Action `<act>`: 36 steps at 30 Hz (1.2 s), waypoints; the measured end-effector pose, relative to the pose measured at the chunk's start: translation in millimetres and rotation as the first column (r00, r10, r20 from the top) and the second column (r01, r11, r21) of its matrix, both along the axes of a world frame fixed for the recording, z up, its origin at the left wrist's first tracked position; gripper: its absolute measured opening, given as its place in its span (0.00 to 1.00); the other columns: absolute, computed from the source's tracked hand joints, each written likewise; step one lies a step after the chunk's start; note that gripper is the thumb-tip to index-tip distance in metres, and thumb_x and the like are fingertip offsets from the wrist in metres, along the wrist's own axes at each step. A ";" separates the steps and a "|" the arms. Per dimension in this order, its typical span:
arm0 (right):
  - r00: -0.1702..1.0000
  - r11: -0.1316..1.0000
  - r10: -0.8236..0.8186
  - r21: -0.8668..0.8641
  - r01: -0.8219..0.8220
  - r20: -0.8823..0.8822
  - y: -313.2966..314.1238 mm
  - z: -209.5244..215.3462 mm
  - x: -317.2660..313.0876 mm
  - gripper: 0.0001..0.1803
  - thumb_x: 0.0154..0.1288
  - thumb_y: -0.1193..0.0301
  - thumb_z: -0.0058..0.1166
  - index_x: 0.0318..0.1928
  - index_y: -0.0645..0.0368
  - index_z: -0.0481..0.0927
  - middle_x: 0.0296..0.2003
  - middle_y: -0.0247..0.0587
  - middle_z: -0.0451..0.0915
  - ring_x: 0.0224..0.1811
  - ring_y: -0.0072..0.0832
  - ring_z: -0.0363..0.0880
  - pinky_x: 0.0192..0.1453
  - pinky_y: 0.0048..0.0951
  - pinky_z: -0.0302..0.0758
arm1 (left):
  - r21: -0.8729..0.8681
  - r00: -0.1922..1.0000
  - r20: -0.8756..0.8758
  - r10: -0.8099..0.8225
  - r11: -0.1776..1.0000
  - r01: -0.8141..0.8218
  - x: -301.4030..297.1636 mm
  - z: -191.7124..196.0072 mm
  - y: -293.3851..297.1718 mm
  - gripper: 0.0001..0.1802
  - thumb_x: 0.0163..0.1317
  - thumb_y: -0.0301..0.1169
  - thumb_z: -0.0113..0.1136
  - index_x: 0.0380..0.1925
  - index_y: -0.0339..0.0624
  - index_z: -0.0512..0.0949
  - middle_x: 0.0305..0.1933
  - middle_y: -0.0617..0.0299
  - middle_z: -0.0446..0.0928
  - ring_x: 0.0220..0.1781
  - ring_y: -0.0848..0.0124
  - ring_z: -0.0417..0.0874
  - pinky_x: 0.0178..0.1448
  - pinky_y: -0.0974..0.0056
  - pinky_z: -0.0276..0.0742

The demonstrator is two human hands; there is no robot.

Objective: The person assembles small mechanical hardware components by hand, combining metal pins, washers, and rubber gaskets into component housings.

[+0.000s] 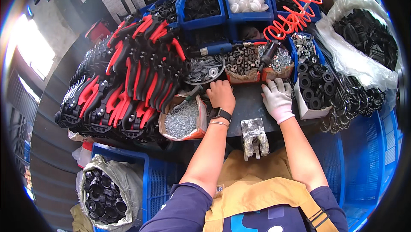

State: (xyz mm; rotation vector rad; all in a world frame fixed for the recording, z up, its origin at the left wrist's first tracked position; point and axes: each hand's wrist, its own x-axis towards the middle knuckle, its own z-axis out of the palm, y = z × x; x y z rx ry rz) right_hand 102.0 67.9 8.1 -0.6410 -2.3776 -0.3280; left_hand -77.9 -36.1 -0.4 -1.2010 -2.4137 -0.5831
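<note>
Grip unclear on both: left hand and gloved right hand rest at crowded bench edge

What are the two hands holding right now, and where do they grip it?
It cannot be told for sure. The bare left hand is curled knuckles-up at the box of screws, fingers hidden. The gloved right hand lies flat on the bench, apparently empty.

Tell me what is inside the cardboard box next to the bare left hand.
The cardboard box holds a heap of small silvery screws. Its bottom is covered by the heap. The left hand rests just past its upper right corner.
</note>
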 end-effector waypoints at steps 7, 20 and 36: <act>0.992 0.985 0.065 -0.150 -0.080 -0.104 -28.2 13.0 1.9 0.13 0.52 0.68 0.60 0.41 0.52 0.82 0.46 0.36 0.78 0.53 0.37 0.72 0.55 0.43 0.68 | 0.001 0.995 -0.062 -0.081 0.997 0.081 11.6 7.5 -12.2 0.08 0.52 0.31 0.67 0.33 0.45 0.80 0.38 0.62 0.76 0.48 0.61 0.73 0.48 0.53 0.63; 0.943 0.499 0.023 -0.814 -0.298 -0.331 -36.2 11.6 -28.3 0.15 0.64 0.68 0.51 0.47 0.61 0.80 0.39 0.53 0.83 0.43 0.44 0.83 0.49 0.36 0.77 | -0.050 0.995 -0.038 -0.089 0.995 0.088 4.8 1.9 -17.4 0.08 0.54 0.28 0.63 0.35 0.44 0.79 0.42 0.57 0.78 0.50 0.55 0.75 0.52 0.49 0.69; 0.701 -0.326 -0.409 -0.623 -0.711 -0.585 -32.8 5.7 -24.3 0.26 0.71 0.54 0.50 0.60 0.57 0.68 0.45 0.35 0.77 0.42 0.29 0.78 0.39 0.29 0.78 | 0.723 -0.012 0.665 -0.747 0.647 -0.243 11.6 23.1 -4.1 0.06 0.67 0.28 0.58 0.41 0.41 0.74 0.37 0.65 0.79 0.40 0.78 0.79 0.35 0.72 0.76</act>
